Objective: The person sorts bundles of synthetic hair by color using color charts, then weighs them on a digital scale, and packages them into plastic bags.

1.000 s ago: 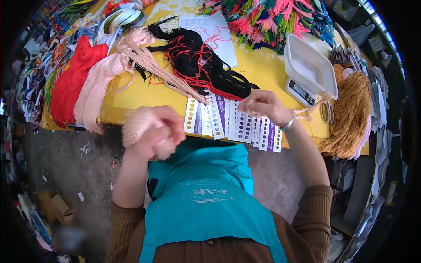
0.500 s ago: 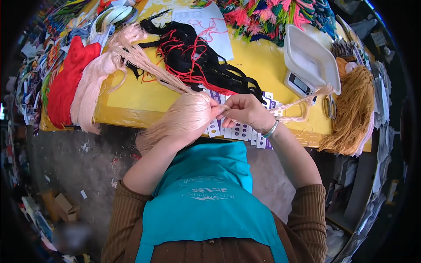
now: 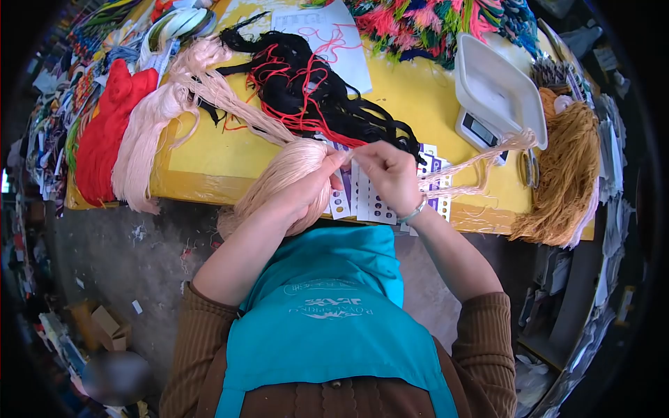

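My left hand [image 3: 313, 184] is closed around the gathered end of a thick pale peach thread bundle [image 3: 282, 174], whose loose part hangs over the table edge by my forearm. Just right of it, my right hand [image 3: 390, 177] pinches fine pale strands near the tip of that bundle. Under both hands lie white and purple cards with holes [image 3: 380, 209]. Thin peach strands [image 3: 474, 174] stretch from beside my right hand towards the scale. Black thread [image 3: 300, 83] with tangled red thread lies beyond my hands.
On the yellow table [image 3: 209, 157], red [image 3: 111, 132] and pale pink skeins [image 3: 150, 139] lie left. A white tray on a scale [image 3: 498, 90], scissors [image 3: 529, 169] and brown thread [image 3: 561, 181] are right. Multicoloured thread [image 3: 425, 28] and a paper sheet [image 3: 341, 56] lie at the back.
My left hand has turned, showing more of its back over the bundle. My right hand has shifted slightly left, its fingers still pinched near the bundle's tip.
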{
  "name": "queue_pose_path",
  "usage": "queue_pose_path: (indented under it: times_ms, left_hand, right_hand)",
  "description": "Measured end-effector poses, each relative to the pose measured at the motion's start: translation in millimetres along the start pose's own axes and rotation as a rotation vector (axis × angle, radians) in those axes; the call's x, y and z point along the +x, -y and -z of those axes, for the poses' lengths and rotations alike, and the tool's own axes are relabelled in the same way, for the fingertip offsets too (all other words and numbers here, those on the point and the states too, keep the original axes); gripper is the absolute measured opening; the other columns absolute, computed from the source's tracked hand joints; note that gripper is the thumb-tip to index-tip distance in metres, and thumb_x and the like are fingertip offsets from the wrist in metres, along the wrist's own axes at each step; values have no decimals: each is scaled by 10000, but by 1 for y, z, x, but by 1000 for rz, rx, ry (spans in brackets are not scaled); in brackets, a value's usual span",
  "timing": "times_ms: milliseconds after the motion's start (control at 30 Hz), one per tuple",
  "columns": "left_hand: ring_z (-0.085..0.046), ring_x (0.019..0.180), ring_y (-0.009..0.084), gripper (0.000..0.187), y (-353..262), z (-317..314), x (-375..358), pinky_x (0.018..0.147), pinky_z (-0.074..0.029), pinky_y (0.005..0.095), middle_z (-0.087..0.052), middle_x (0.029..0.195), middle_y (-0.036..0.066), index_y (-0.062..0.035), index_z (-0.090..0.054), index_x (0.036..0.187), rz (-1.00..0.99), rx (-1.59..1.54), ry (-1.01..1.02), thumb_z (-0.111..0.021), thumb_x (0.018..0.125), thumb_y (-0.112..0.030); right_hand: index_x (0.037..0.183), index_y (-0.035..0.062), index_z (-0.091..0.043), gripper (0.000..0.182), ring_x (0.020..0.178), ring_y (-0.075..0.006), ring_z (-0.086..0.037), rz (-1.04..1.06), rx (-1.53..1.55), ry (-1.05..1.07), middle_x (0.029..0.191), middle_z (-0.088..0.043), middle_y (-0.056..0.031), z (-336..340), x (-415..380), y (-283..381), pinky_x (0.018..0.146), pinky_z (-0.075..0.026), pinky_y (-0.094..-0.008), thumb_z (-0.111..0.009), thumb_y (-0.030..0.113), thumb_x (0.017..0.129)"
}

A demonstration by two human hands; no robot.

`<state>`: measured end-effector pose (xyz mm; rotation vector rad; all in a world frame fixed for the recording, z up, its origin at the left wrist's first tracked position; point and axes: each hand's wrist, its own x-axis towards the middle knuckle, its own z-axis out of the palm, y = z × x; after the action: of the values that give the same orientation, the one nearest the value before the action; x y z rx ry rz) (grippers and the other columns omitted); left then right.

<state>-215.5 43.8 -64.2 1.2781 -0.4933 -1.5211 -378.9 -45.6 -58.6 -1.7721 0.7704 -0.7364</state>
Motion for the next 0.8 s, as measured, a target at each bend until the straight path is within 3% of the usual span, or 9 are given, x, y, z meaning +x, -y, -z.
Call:
queue_pose_path:
  times_ms: [33,100,200,333,433,533,700,767,800]
  left_hand:
    - [-568,707,92,266,-4,-4,-3,607,-468,234,-644,980,41,-96,-572,1065,1,1,-1,-644,939,-319]
    - [-610,776,111,306,-18,-15,-11,624,-485,258,-635,1170,59,-88,-574,1166,162,-68,-117,-621,952,-302]
    - [-630,840,119,331,-21,-17,-11,623,-487,262,-616,1232,60,-90,-559,1239,195,-81,-98,-594,964,-272]
    - [-609,788,107,315,-15,-20,-3,610,-476,252,-618,1215,55,-97,-558,1239,210,-120,-128,-578,969,-256]
    - [-570,686,94,319,-11,-14,5,564,-452,238,-644,1055,53,-101,-551,1252,202,-31,-80,-574,973,-255]
    - [-504,544,93,234,-4,-25,11,470,-412,245,-558,699,16,-95,-550,1155,71,206,-64,-566,981,-250]
    - [-526,542,113,155,11,-20,19,467,-417,253,-562,697,42,-72,-526,1068,41,189,-91,-581,954,-161]
    - [-544,550,127,154,10,-12,16,475,-425,262,-565,708,54,-52,-513,1059,-7,132,-80,-583,931,-100]
    - [-553,557,133,162,9,-7,14,481,-431,266,-567,718,57,-42,-508,1061,-23,112,-80,-582,921,-73]
  right_hand:
    - [945,-2,-692,100,643,-43,-586,-46,28,-50,691,-653,-31,1,5,-9,583,-481,-228,-678,76,884]
    - [929,-3,-690,90,609,-21,-516,-103,68,-63,653,-624,6,2,10,-15,562,-439,-208,-676,75,887]
    - [917,-4,-687,91,586,-13,-457,-123,104,-86,618,-577,32,0,10,-18,545,-406,-205,-684,79,879]
    - [907,-4,-682,98,581,-17,-425,-140,121,-66,598,-520,47,3,10,-21,545,-397,-209,-690,88,876]
    - [913,-4,-676,100,587,-21,-437,-141,134,-37,604,-523,46,4,10,-21,560,-409,-211,-687,88,878]
    - [924,-7,-671,102,604,-27,-489,-119,221,-24,626,-565,37,1,10,-18,590,-444,-218,-678,87,884]
    - [941,-2,-670,104,635,-46,-577,-68,270,-4,667,-631,4,0,9,-13,626,-491,-231,-658,93,899]
    - [952,11,-672,105,619,-49,-574,-160,4,-54,671,-636,-11,3,7,-5,606,-485,-229,-657,102,903]
    - [956,25,-675,106,610,-49,-559,-237,51,-71,663,-629,-17,2,8,0,598,-479,-230,-666,114,898]
